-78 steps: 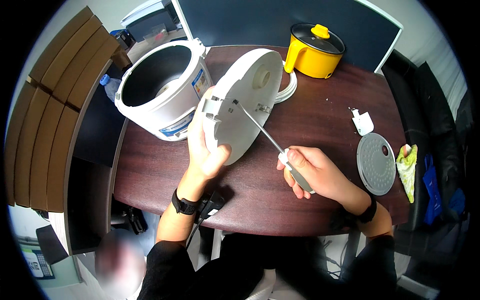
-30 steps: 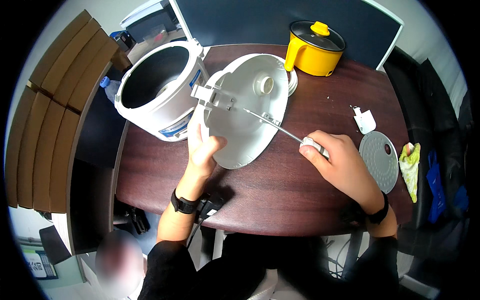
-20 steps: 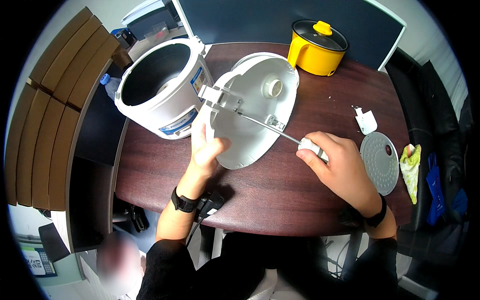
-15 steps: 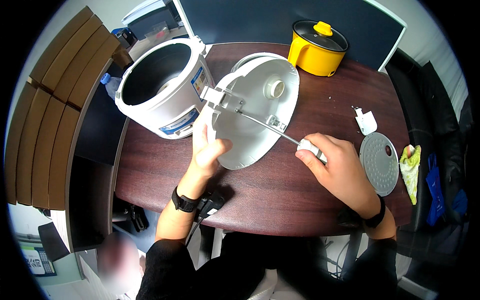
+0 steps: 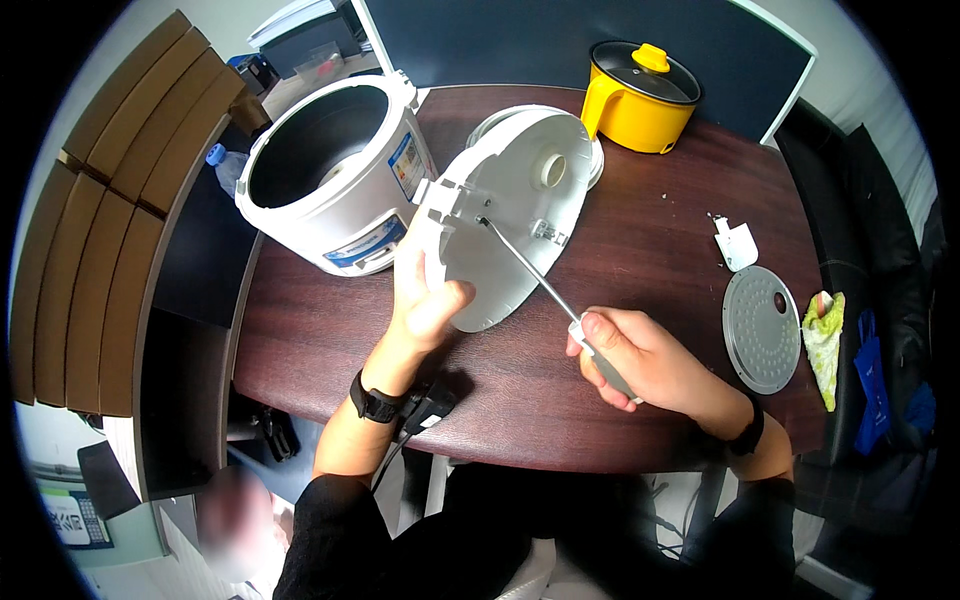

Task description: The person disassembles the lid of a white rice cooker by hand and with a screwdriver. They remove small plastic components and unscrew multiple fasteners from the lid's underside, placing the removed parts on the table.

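Observation:
My left hand (image 5: 428,300) grips the edge of a white plastic lid (image 5: 510,262), held tilted with its hollow inner side and hinge fittings facing right. My right hand (image 5: 625,360) is wrapped round a screwdriver (image 5: 547,285) with a grey-and-white handle; its tip rests at a small fitting inside the lid, near the hinge. Left of the lid stands an open white rice cooker (image 5: 360,215) with a dark interior. A round grey perforated plate (image 5: 760,338) and a small white plastic piece (image 5: 738,248) lie to the right.
A yellow pot (image 5: 640,115) stands at the back; coiled white cable (image 5: 595,165) lies behind the lid, a black plug (image 5: 425,410) near the front edge. A cloth (image 5: 822,340) is at right. Cardboard boxes (image 5: 120,280) and a bottle (image 5: 225,170) are left; a blurred shape (image 5: 235,525) is lower left.
My right hand has turned and dropped slightly, so the screwdriver slants more steeply. The lid has shifted a little and tilts more side-on than half a second ago.

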Tool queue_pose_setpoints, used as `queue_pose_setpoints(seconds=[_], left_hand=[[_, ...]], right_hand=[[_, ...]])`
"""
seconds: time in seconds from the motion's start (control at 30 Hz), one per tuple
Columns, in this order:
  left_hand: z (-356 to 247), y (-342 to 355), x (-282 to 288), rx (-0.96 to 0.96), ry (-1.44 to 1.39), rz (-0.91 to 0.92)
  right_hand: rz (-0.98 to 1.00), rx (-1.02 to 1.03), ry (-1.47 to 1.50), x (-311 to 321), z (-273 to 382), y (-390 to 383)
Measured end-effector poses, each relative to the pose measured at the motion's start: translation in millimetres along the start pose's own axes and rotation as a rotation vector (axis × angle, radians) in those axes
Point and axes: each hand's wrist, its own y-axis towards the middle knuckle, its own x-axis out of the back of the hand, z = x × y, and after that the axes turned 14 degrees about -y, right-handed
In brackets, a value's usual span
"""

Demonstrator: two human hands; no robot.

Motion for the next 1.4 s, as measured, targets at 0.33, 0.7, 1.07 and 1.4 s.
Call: queue_pose_setpoints(seconds=[0.33,0.7,1.07,1.4], left_hand=[[1.8,1.2,0.3,-0.052,0.109,-0.011],[-5.1,1.8,-6.4,-0.032,-0.015,-0.036],[-7.9,1.7,-9.1,0.014,-0.063,-0.033],[-11.4,2.0,-8.8,0.052,-0.041,-0.027]], right_hand=[[0.389,-0.116,0.809,-2.0,-5.3,2.0],[-0.382,0.202,-0.523,3.9,4.9,-4.8],[-0.716,0.401,-0.949,5.0,5.3,-6.5],[-0.787,0.421,-1.107,9.8,7.4,-10.1]])
